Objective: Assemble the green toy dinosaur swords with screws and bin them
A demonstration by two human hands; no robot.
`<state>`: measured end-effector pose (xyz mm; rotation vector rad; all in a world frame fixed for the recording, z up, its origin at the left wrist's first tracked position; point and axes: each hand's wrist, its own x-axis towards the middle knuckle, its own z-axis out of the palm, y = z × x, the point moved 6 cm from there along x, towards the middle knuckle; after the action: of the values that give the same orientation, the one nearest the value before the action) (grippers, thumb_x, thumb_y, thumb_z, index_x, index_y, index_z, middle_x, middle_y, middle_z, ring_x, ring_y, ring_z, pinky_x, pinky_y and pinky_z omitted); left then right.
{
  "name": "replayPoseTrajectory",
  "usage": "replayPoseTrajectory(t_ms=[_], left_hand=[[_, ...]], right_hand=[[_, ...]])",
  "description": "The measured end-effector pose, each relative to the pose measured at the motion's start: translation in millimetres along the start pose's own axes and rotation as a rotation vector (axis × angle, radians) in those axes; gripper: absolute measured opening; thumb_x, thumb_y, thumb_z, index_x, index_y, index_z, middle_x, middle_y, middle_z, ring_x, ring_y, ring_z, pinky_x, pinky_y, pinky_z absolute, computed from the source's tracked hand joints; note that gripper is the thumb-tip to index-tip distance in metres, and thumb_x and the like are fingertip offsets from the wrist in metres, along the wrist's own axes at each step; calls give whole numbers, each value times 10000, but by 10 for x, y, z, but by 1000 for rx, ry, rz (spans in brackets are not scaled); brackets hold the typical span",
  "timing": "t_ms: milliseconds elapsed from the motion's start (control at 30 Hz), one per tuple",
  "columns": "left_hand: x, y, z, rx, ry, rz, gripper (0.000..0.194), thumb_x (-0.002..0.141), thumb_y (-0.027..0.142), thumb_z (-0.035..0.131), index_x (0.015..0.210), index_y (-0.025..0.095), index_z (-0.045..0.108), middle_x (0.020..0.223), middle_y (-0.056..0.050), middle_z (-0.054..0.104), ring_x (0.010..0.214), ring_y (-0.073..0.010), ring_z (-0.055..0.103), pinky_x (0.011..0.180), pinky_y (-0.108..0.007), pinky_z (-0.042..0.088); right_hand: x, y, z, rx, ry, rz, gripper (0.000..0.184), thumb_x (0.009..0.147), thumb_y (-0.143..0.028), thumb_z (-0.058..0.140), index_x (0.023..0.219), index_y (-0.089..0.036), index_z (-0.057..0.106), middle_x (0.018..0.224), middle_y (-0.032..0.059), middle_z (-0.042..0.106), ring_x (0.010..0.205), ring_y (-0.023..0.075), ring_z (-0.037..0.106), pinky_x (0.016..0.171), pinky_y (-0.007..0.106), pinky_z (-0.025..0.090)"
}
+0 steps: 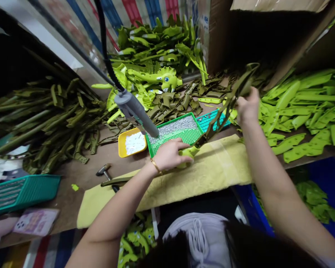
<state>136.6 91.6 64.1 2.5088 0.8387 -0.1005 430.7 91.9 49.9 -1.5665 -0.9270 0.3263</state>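
Observation:
My left hand (170, 154) is closed over a lime-green plastic toy part (189, 152) that rests on the yellow cloth (212, 169). My right hand (248, 106) is raised above the bench and closed on a long olive-green plastic strip (226, 106), which slants down toward the lime-green part. A grey hanging screwdriver (136, 111) on a black cable points down just above my left hand. Behind it lies a green tray (194, 136) with small silvery screws.
A yellow dish (122, 143) of white bits sits left of the green tray. Piles of olive strips (44, 119) lie left, lime-green shells (304, 108) right, a green dinosaur toy (164, 78) behind. A hammer (104, 171) and a teal tray (22, 191) sit front left.

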Motion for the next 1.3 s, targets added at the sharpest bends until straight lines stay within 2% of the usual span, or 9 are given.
replayPoseTrajectory(t_ms=[100,200,300,667,867,967,1067,1167,1300], left_hand=[[154,-42,11,-42,5,7,481,753,530,677,1128,231,709,952,-55,652,870,-229,621,776,-352,479],[268,-33,50,-58,5,18,503,721,547,695,1121,242,714,930,-52,650,860,-224,611,780,-351,467],[292,12,74,-53,13,11,498,714,526,709,1118,235,718,904,-51,636,850,-221,599,771,-348,456],[280,37,73,-37,25,3,512,721,542,688,1122,224,712,931,-58,645,870,-227,606,782,-350,461],[197,128,40,13,7,43,489,738,509,698,1115,199,710,903,-55,621,837,-222,600,745,-333,445],[10,268,8,5,32,128,459,744,474,718,1117,209,679,943,-46,626,886,-221,607,767,-322,450],[-176,420,-38,-24,89,172,532,721,446,754,1153,184,590,1044,-63,638,949,-224,607,793,-318,459],[-294,536,-53,-2,104,187,638,693,566,749,1139,154,556,1075,-101,639,972,-248,606,795,-332,462],[-343,549,-34,67,90,145,547,790,690,571,876,152,620,849,-76,643,825,-227,610,692,-309,429]], right_hand=[[-783,-11,-263,160,143,-16,373,865,-389,458,1217,-306,367,1293,84,512,1137,187,598,927,369,535],[-1456,-22,54,378,-82,95,403,718,-439,717,1027,-298,501,1066,21,609,969,180,635,902,381,555],[-1761,-81,387,404,-237,132,361,698,-421,761,948,-266,551,959,13,604,905,167,624,857,341,562],[-1751,-172,413,116,-381,39,453,776,-411,684,1159,-258,496,1096,71,596,892,198,609,821,378,538],[-1791,-35,357,141,-95,160,763,648,-474,783,1255,-281,362,1135,71,549,800,161,557,735,329,515],[-1843,-18,467,326,-313,283,866,494,-562,845,1205,-280,439,1105,47,580,901,188,586,797,341,526],[-1898,-236,571,474,-593,194,623,532,-551,837,1019,-260,582,993,17,620,932,199,601,883,380,518],[-1893,-459,551,495,-533,22,329,657,-471,789,818,-244,615,821,-8,573,798,157,586,805,361,524],[-1971,-553,617,556,-423,-13,284,696,-478,744,724,-242,590,687,-23,501,652,132,526,665,334,493]])
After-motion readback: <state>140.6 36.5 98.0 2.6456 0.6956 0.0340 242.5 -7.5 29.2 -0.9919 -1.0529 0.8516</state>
